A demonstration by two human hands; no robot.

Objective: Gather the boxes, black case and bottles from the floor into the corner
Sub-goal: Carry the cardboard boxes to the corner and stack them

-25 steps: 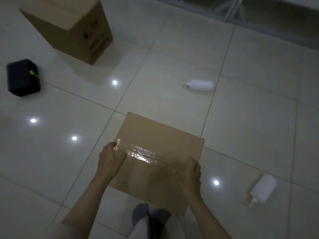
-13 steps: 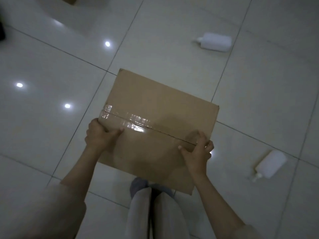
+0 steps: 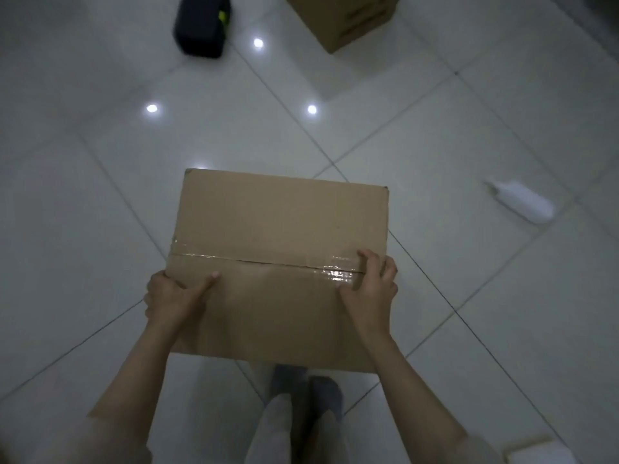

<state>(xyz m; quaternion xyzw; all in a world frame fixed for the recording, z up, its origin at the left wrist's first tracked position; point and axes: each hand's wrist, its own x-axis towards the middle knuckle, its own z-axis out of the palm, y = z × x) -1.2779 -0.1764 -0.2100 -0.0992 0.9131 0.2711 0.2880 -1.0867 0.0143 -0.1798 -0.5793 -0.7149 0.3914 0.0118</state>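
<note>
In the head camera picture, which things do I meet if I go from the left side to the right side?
Black case → left hand → taped box held in both hands → right hand → white bottle. The second box at the top overlaps, so it is left out.

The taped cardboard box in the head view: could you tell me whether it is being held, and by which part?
Yes: the left hand and right hand grip the cardboard box at opposite side edges, thumbs on top.

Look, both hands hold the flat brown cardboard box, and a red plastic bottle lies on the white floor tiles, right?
Nearly. The head view shows the left hand and right hand gripping the flat brown cardboard box, but the plastic bottle lying on the white floor tiles is white, not red.
</note>
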